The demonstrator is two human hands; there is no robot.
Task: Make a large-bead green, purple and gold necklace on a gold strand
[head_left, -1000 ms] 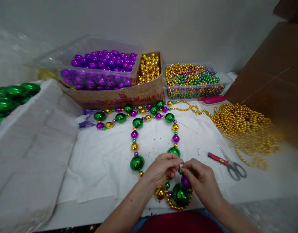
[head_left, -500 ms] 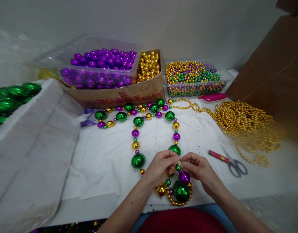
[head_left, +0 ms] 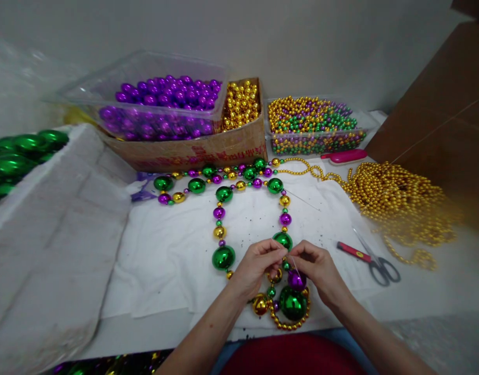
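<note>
Pinching with both sets of fingertips, I hold a thin thread at the near end of the bead necklace (head_left: 280,219). My left hand (head_left: 259,266) and my right hand (head_left: 319,271) meet just above a purple ball (head_left: 296,280); thumb and forefinger of each are pressed together, apparently on the thread, though it is too fine to confirm. Below the purple ball lies a large green ball (head_left: 292,303), ringed by a short loop of small gold beads (head_left: 286,325), with a gold ball (head_left: 260,304) just to its left. All rest on a white cloth (head_left: 165,260).

The necklace runs away from me in two lines of green, purple and gold balls, then turns left along the far edge of the cloth. Scissors (head_left: 370,259) with a red part lie to the right, near a heap of gold bead strings (head_left: 395,200).

Farther back stand a cardboard box (head_left: 192,151), a clear tub of purple balls (head_left: 161,104) resting on it, gold balls (head_left: 239,99) beside the tub, and a clear tray of mixed small beads (head_left: 312,122). Green balls (head_left: 16,156) sit far left.
</note>
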